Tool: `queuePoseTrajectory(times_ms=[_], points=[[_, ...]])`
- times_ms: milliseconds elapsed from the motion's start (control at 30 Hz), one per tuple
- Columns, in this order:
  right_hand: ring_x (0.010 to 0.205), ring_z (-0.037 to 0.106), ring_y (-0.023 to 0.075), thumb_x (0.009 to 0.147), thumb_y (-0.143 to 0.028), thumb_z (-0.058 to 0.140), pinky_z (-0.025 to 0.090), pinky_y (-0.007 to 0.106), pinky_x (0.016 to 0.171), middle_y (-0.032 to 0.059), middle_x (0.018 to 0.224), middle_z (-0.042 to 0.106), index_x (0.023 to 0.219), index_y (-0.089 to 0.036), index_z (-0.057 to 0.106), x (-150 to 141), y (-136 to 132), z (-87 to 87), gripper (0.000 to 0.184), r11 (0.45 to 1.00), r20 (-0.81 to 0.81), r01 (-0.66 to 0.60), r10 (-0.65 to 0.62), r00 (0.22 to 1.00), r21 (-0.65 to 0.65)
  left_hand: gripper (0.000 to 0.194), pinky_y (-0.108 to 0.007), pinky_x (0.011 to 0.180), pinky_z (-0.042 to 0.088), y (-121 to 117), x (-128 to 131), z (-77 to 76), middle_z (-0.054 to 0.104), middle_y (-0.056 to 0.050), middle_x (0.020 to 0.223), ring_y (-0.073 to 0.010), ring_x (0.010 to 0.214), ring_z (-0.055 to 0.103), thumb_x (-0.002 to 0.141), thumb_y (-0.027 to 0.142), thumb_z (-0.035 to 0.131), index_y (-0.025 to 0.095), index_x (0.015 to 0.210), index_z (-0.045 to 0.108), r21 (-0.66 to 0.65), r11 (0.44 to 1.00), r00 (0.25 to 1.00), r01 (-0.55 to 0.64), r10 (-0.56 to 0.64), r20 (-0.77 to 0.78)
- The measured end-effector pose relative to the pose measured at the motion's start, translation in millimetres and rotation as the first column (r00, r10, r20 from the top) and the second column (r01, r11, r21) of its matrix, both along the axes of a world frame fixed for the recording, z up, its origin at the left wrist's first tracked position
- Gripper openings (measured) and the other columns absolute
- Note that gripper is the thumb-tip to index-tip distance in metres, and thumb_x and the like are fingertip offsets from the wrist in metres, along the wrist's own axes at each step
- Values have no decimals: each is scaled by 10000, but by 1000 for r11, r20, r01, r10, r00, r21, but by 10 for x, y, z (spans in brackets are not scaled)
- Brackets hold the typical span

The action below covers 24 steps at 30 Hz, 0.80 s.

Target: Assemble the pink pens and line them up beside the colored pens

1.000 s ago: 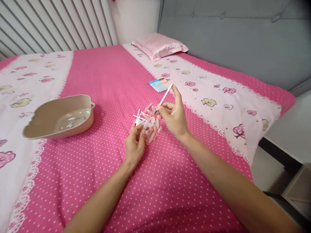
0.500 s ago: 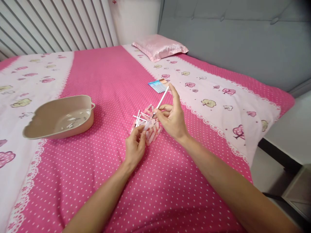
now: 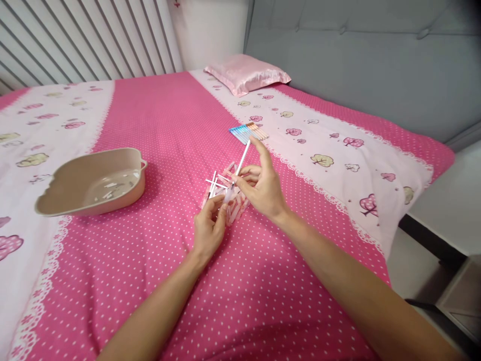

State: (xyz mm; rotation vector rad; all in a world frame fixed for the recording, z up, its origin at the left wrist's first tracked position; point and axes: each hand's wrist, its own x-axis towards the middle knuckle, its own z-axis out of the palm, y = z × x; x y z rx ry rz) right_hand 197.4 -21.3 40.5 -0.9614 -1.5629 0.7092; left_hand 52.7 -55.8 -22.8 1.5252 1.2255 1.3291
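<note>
My right hand (image 3: 259, 188) pinches a slim white pen refill (image 3: 242, 159) between thumb and fingers. The refill slants, its dark tip pointing down toward my left hand (image 3: 211, 220). My left hand is closed on a small translucent pen tube (image 3: 228, 194), and the dark tip is at the tube's upper end. Whether the tip is inside the tube, I cannot tell. Below both hands lies a loose pile of pinkish clear pen parts (image 3: 236, 210), with several white sticks (image 3: 215, 183) across its left side.
Beyond the hands, a row of blue and brown pens (image 3: 242, 134) lies side by side. To the left stands a beige plastic basin (image 3: 90, 205) with small white pieces inside. A pink pillow (image 3: 246, 75) rests near the grey headboard (image 3: 356, 70). The pink dotted bedcover (image 3: 158, 281) has folds.
My right hand has moved slightly left and down, bringing the refill's dark tip to the tube's end. My left hand has stayed almost still.
</note>
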Motion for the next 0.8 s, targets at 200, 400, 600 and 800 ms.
queuePoseTrajectory(times_ms=[200, 400, 600, 800], points=[[711, 654, 166, 843, -238, 584, 581, 323, 688, 14, 840, 665, 1443, -311, 153, 2, -16, 20, 743, 1000, 9, 5, -5, 1000, -11, 321, -221, 513, 460, -12, 4, 21, 708, -94, 947, -104, 553, 588, 867, 390, 533, 172, 1102, 552, -22, 1000, 999, 18, -17, 29], [712, 663, 174, 841, -213, 575, 583, 343, 677, 22, 887, 671, 1445, -323, 139, 2, -30, 50, 753, 999, 25, 4, -3, 1000, -41, 333, -219, 526, 454, -18, -2, 6, 699, -82, 885, -116, 588, 601, 857, 395, 545, 165, 1097, 563, -25, 1000, 1000, 13, -12, 19], [726, 667, 172, 837, -205, 570, 588, 348, 707, 12, 854, 674, 1443, -315, 162, -8, -24, 40, 739, 999, 43, -36, 38, 998, -34, 319, -223, 542, 466, -20, -3, 32, 697, -87, 906, -129, 637, 633, 872, 387, 520, 171, 1106, 543, -24, 999, 999, 41, -41, 2], [717, 665, 163, 826, -177, 571, 583, 326, 689, -3, 814, 661, 1419, -302, 231, -16, -25, 27, 695, 999, 54, -44, 45, 997, -19, 334, -224, 538, 460, -21, -4, 35, 702, -82, 878, -125, 610, 623, 877, 394, 510, 166, 1121, 533, -24, 998, 999, 49, -49, 4]])
